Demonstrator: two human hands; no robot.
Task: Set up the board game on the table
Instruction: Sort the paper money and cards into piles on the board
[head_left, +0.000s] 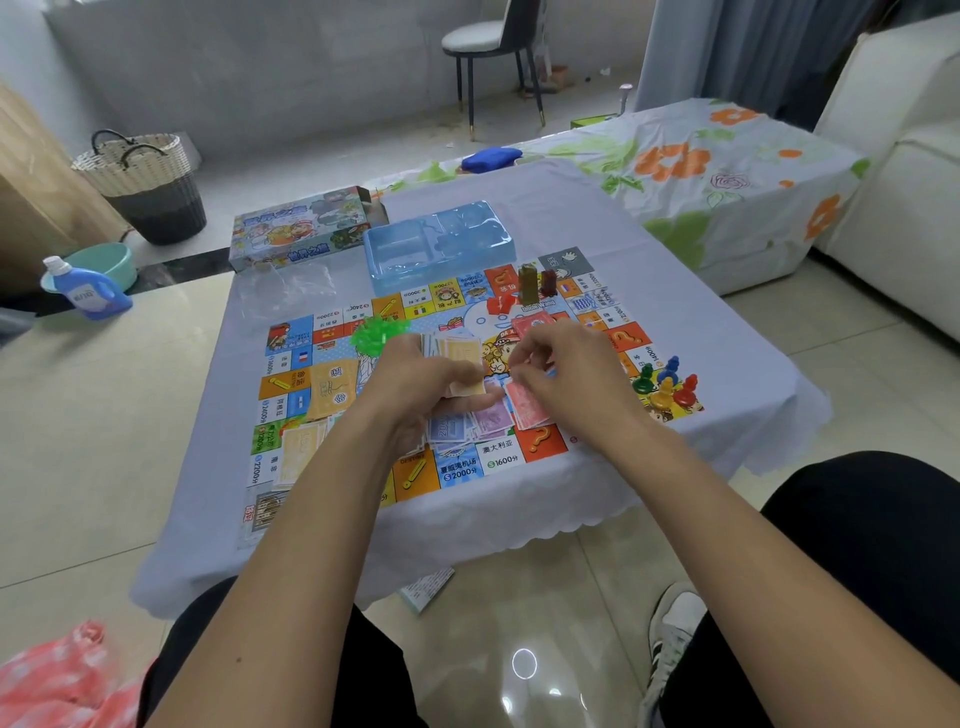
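Your game board (524, 447) lies flat and unfolded on the table, its border of coloured squares facing up — paper money in purple (480, 423), red (525, 405) and yellow (296, 447) is spread loosely over its middle and near-left part. Four pawns (665, 384) — blue, green, yellow, red — stand clustered at the right edge, a heap of green pieces (376, 332) sits near the far-left side, and tall green and dark red pieces (537, 283) stand upright at the far edge. Beyond the board rest the clear blue plastic tray (439, 249) and, to its left, the printed game box (301, 228).

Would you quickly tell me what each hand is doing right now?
Left hand: grips a stack of paper money.
Right hand: fingers curled above the board; whether it pinches a note cannot be told.
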